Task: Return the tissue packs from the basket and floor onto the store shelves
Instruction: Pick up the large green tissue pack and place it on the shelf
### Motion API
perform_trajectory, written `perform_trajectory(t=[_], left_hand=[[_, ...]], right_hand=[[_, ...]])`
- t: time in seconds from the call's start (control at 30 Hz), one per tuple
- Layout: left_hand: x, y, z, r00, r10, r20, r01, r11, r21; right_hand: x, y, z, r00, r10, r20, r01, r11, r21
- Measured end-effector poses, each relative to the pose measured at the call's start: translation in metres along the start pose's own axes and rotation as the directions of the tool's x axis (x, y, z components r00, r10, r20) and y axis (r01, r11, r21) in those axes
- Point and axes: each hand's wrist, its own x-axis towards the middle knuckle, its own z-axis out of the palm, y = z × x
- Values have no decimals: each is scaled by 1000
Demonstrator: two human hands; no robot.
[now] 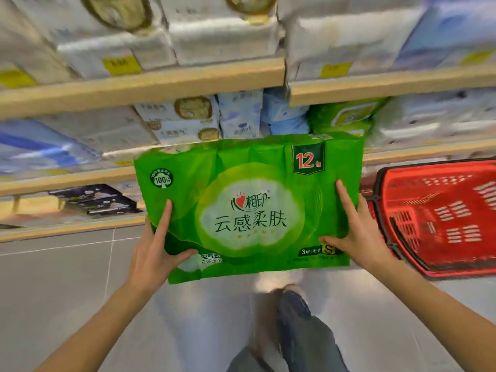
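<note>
A person holds a large green tissue pack (249,208) in front of store shelves (142,85), above a grey tiled floor (53,277). The left hand (154,251) grasps the pack's lower left corner, thumb on the front; the right hand (357,237) grasps its lower right edge the same way. The pack (marked "12") hangs level with the middle shelf, where another green pack (341,120) sits. A red basket (440,216) lies at the right edge.
</note>
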Motion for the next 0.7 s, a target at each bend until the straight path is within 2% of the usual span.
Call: perform_trajectory(t=[0.17,0.33,0.53,0.63,0.7], left_hand=[[-5,80,-118,988,132,-77,-131,991,17],[-7,159,-216,917,344,-202,-352,936,-1],[-7,249,-303,767,546,-337,-570,821,34],[-9,302,-331,700,604,-382,-642,766,35],[-13,338,-345,623,677,-393,-715,696,66]], right_hand=[[-33,-82,-126,987,-58,-150,52,998,-41],[-74,-152,-241,928,-98,-359,78,994,-71],[-132,-205,-355,803,-140,-579,78,988,-131],[-162,-219,-408,729,-152,-668,56,985,-162],[-186,-224,-439,678,-166,-716,38,981,-192]])
